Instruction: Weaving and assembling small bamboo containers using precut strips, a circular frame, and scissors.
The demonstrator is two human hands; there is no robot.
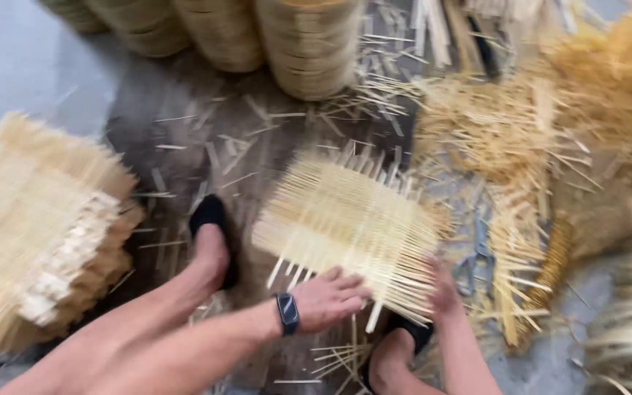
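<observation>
Pale straw-yellow woven mat (349,219), crossed strips in a grid weave. Same pale yellow on stacked mats (34,227), darker tan at the edges. Black shoes (213,227), black wristband (287,313). Grey floor (23,66), golden-yellow scattered slivers (499,139).

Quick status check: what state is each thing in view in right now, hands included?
Woven mat: flat on the floor, strip ends sticking out loose.
Left hand: open, resting on the mat's near edge.
Right hand: at the mat's right edge, grip hidden.
Mat stack: piled, untouched.
Hoops: stacked.
Loose strips: scattered.
</observation>
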